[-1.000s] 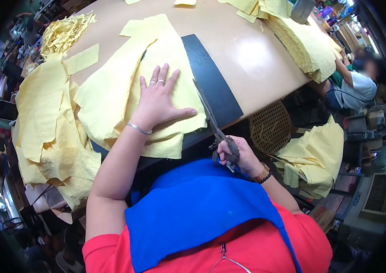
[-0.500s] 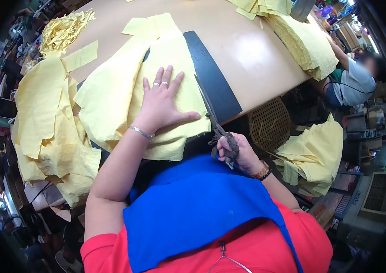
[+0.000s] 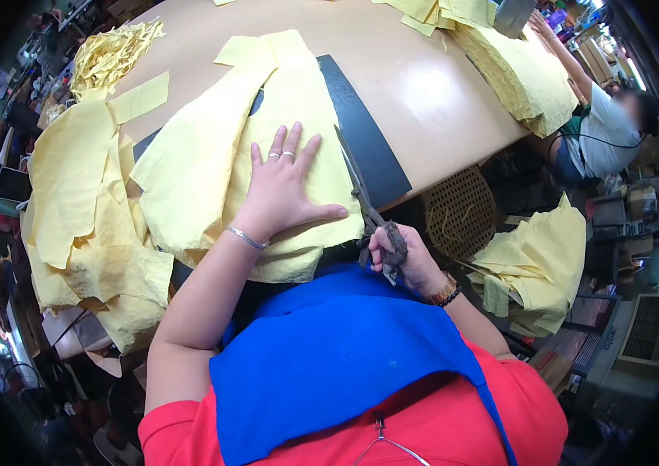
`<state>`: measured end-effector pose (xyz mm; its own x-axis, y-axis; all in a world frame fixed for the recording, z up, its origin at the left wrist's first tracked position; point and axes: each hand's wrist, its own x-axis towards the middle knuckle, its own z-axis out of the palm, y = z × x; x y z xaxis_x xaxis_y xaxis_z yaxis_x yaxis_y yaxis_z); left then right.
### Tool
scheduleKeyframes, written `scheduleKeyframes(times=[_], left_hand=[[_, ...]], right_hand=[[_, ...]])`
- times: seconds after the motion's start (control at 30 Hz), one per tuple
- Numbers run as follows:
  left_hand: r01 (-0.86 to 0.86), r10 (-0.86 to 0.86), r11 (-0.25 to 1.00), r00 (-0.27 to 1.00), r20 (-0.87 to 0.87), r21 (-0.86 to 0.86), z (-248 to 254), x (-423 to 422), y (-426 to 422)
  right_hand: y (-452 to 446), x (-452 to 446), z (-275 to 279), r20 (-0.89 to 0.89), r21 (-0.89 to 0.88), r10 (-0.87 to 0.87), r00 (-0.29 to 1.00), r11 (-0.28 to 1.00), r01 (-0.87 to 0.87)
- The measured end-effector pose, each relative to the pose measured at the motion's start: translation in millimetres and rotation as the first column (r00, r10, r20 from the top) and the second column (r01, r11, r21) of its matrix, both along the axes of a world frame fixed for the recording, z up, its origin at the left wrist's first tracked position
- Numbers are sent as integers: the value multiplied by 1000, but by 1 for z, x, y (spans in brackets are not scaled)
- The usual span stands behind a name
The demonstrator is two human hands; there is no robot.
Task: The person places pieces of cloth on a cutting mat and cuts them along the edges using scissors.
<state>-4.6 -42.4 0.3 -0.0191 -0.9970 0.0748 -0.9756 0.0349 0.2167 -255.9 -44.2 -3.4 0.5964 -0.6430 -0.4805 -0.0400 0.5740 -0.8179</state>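
My left hand (image 3: 283, 190) lies flat with fingers spread on a piece of yellow fabric (image 3: 190, 171). The fabric rests over a dark board (image 3: 360, 124) and hangs over the table's near edge. In my right hand (image 3: 415, 264) is a pair of scissors (image 3: 367, 198) with dark wrapping round the handles. Its blades point away from me along the fabric's right edge. Whether the blades are parted I cannot tell. My right fingers are closed round the handles.
Yellow fabric pieces (image 3: 73, 186) drape over the table's left edge, near a heap of thin yellow strips (image 3: 116, 54). A thick fabric stack (image 3: 516, 74) lies at the far right. More fabric (image 3: 539, 260) sits beside a woven chair (image 3: 460, 213). Another person (image 3: 609, 132) is at the right.
My left hand and the fabric under it have shifted slightly toward me and to the right. My right hand with the scissors has barely moved. The other person's arm has moved farther up.
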Motion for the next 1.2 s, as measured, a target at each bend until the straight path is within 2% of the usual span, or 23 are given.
scheduleKeyframes(times=[0.1,0.33,0.43,1.2], left_hand=[[14,-14,1000,1000,-8,-3,-1,-4,5],[16,-17,1000,999,-30,-14,-2,-5,5],[25,-25,1000,1000,-18,5,1,-7,7],[50,-50,999,997,-51,-2,-2,-23,25]], right_hand=[[-4,5,-3,15,21,-53,998,998,53],[1,-4,0,-35,-37,4,999,999,-5],[1,-4,-3,21,5,-19,1000,1000,19],[-2,3,-9,74,8,-76,994,997,76]])
